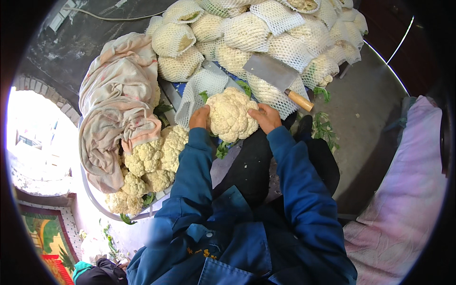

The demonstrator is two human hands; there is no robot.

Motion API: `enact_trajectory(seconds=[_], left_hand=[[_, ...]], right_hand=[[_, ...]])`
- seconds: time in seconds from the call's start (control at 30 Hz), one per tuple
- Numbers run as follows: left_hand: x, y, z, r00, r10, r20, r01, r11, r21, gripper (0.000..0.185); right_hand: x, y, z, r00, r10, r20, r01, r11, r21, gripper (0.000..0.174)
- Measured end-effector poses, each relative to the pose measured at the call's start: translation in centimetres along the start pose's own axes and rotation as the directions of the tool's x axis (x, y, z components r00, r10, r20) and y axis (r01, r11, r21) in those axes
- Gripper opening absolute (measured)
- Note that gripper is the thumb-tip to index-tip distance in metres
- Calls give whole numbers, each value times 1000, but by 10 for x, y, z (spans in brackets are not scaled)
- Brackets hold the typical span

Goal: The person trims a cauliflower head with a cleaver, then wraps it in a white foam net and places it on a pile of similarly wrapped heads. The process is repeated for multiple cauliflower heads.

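A trimmed cauliflower head (232, 115) is held between my two hands, its florets facing up. My left hand (199, 117) grips its left side and my right hand (265, 117) grips its right side, thumb on the florets. Some green leaves (222, 149) show below the head. Just beyond my left hand lies an empty white foam net sleeve (201, 89). A cleaver (272, 71) with a wooden handle rests on netted cauliflowers, its handle pointing toward my right knee.
Many foam-netted cauliflowers (245, 32) are piled at the far side. To the left, bare cauliflowers (142, 158) sit partly under a crumpled cloth (119, 82). Leaf scraps (324, 130) lie on the floor at right. A pink-purple cloth (402, 178) drapes at far right. Another person (101, 272) is at lower left.
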State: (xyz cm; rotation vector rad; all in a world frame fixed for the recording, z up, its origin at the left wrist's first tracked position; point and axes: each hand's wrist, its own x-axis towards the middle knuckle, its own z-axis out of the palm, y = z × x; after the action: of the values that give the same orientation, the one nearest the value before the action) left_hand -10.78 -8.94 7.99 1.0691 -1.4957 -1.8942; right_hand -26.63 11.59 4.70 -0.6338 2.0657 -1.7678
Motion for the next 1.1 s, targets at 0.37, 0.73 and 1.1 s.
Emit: enact_trajectory(seconds=[0.37,0.73,1.1], left_hand=[[-49,90,-15,787,611,-83,-588,784,198,51],[52,108,-43,930,114,350,-336,-129,933,111],[79,105,-65,913,406,-33,-45,179,983,40]], right_hand=[[-19,-28,-8,995,-60,-76,45,981,-189,61],[-34,-24,-20,989,-69,-127,43,979,-198,62],[-69,1,-22,947,-165,-277,162,986,-35,46]])
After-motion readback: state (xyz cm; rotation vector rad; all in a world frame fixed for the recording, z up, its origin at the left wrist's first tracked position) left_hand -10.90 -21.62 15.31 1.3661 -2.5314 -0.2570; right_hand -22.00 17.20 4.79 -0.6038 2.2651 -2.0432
